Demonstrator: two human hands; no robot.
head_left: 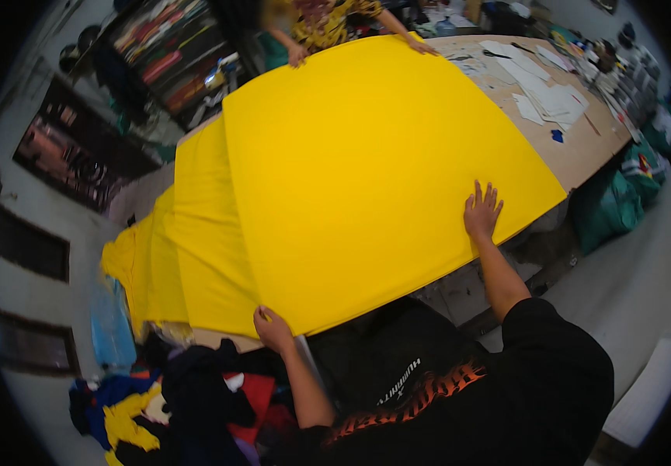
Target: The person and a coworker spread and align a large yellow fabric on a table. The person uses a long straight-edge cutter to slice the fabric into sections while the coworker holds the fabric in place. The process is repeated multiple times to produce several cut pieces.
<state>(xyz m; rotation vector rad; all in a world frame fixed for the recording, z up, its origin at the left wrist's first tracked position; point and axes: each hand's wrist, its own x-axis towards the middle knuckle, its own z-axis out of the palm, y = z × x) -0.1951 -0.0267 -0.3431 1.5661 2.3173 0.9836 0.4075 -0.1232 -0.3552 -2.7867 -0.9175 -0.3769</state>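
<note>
A wide sheet of yellow fabric (374,179) lies over a wooden table (599,140), with creased folds of the cloth trailing to the left. My right hand (483,213) rests flat on the cloth near its front right, fingers spread. My left hand (272,325) is closed on the front edge of the cloth, beside the seam between the smooth top layer and the creased part. Across the table, a person's two hands (297,54) (422,45) touch the far edge of the fabric.
Paper pieces (545,93) and scissors (497,54) lie at the table's right end. Green sacks (611,202) stand beside it. A heap of mixed clothing (180,404) is at my lower left. A shelf of folded cloths (165,46) stands at the back left.
</note>
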